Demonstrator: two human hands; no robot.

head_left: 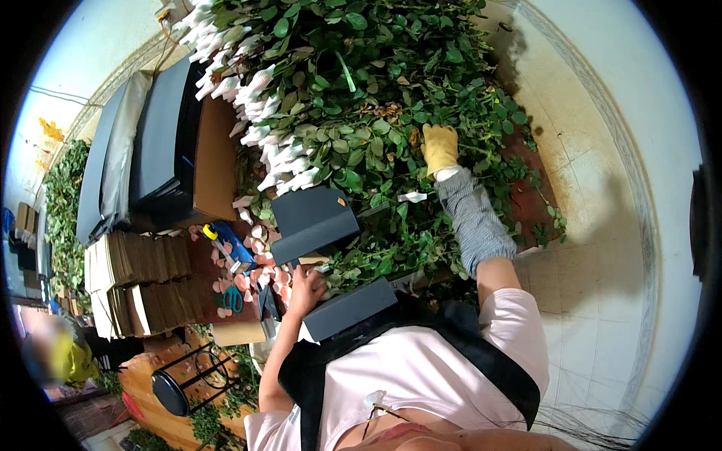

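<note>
My bare left hand [306, 289] is at the lower middle, fingers curled at a small brown card edge beside rose stems; exactly what it holds is unclear. My right hand [440, 146], in a yellow glove below a grey sleeve, is closed among the leafy stems [383, 143] on the right, its grip hidden. Between and above my hands lies a dark grey folded sheet [312, 218] with an orange tag. A dark box [350, 308] sits against my apron. White-wrapped flower heads [271, 150] line the pile's left side. A small white wrapped piece [412, 197] lies left of my right wrist.
Dark sheet stacks [158, 143], brown cardboard bundles [139, 282], pink petals [259, 237], a blue tool [233, 244] and teal scissors [232, 299] are on the left. A stool [171, 393] stands below; another person [71, 361] is at far left. A tiled wall and floor [602, 263] border the right.
</note>
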